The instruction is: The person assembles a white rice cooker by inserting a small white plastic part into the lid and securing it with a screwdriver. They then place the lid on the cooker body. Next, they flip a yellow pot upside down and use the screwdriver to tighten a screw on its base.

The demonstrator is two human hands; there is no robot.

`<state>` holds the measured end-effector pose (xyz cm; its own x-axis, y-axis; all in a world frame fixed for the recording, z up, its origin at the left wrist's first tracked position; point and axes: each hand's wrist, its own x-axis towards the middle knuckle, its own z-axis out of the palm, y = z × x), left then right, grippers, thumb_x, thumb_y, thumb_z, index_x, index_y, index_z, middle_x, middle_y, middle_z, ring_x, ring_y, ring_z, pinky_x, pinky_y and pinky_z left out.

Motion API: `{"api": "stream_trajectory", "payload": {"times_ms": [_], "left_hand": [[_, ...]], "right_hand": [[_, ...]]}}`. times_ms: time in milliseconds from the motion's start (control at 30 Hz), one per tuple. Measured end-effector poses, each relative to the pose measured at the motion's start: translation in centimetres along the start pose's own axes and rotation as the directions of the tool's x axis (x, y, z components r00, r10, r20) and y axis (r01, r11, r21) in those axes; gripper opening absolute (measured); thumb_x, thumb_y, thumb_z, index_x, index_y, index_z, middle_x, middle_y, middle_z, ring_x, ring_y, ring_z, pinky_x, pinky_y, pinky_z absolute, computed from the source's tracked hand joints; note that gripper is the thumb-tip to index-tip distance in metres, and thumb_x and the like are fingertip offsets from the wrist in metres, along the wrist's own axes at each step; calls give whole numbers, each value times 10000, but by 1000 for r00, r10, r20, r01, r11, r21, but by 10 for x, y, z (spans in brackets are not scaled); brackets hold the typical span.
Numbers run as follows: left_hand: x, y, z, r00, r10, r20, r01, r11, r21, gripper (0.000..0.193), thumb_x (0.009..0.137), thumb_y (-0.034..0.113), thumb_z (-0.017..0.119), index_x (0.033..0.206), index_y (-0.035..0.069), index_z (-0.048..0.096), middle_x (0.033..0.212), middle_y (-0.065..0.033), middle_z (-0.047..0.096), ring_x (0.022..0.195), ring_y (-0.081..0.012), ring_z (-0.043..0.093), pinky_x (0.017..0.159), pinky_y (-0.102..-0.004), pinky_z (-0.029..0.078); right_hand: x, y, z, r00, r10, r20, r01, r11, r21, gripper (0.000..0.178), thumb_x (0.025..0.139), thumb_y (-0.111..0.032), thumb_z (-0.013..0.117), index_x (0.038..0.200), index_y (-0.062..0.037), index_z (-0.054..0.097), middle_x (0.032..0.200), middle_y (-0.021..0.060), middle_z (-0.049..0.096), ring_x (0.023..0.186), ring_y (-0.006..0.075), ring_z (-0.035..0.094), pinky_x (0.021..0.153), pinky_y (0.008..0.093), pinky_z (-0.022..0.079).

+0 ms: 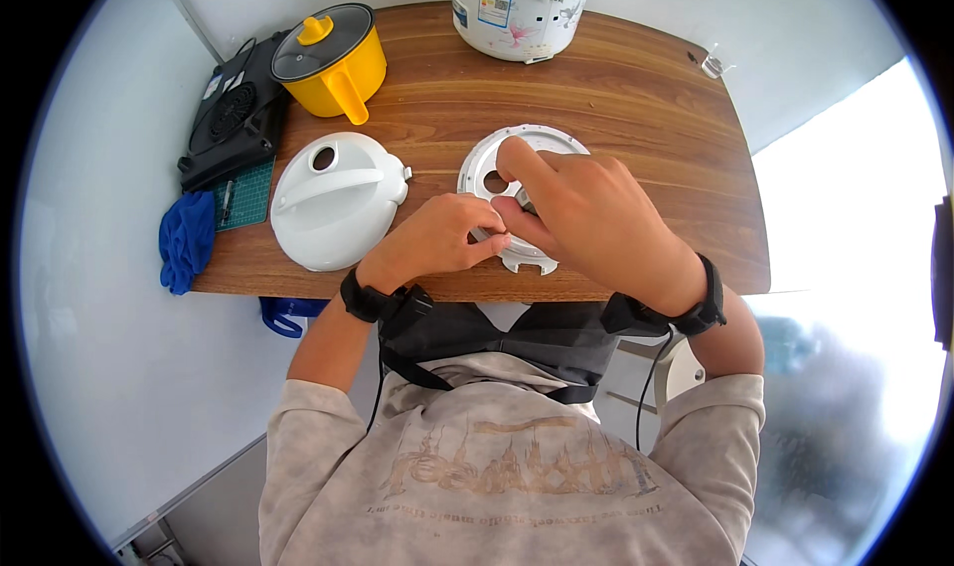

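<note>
A round white plastic lid part (537,134) with a dark round hole lies near the table's front edge, partly covered by my hands. My left hand (447,232) reaches over its near left side, thumb and fingertips brought together in a pinch; what they hold is too small to make out. Above the part, my right hand (601,208) is curled closed, its thumb and forefinger close to the left fingertips. A bit of something greyish shows between those right fingers, mostly hidden. Left of the hands lies a white rice cooker lid cover (333,213) with a raised handle and a round opening.
At the back stands a white rice cooker body (522,19) with a flower print. A yellow pot (343,74) with a glass lid is at the back left, beside a black device (234,109). A green cutting mat (251,193) and blue cloth (187,240) lie at the left edge.
</note>
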<state>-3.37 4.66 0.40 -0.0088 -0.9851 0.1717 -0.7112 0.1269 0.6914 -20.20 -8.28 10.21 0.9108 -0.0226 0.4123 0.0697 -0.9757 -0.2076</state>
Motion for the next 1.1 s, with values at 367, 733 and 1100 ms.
{"api": "stream_trajectory", "payload": {"times_ms": [367, 733, 1100], "left_hand": [[1, -12, 1, 1000, -2, 27, 1, 1000, 10, 148, 847, 118, 721, 953, 16, 731, 909, -152, 705, 851, -355, 663, 767, -418, 525], [0, -2, -1, 997, -67, -43, 64, 996, -58, 157, 862, 106, 724, 990, 15, 711, 1002, -130, 689, 975, -359, 644, 836, -422, 520], [-5, -14, 2, 992, 70, -102, -43, 970, 241, 114, 857, 141, 728, 914, 44, 708, 969, -75, 641, 979, -287, 614, 845, -404, 514]], "right_hand": [[2, -9, -3, 996, -75, -45, 80, 988, 129, 285, 841, -121, 725, 1010, -33, 513, 875, 110, 604, 779, 279, 660, 603, 363, 528], [3, -8, -1, 998, -54, -22, 56, 991, 121, 228, 887, -154, 691, 983, -42, 518, 804, 93, 612, 628, 297, 642, 512, 391, 497], [0, -17, -3, 989, 116, 96, -104, 987, -119, 347, 911, -337, 747, 1032, -80, 549, 696, 81, 630, 563, 291, 616, 507, 384, 473]]}}
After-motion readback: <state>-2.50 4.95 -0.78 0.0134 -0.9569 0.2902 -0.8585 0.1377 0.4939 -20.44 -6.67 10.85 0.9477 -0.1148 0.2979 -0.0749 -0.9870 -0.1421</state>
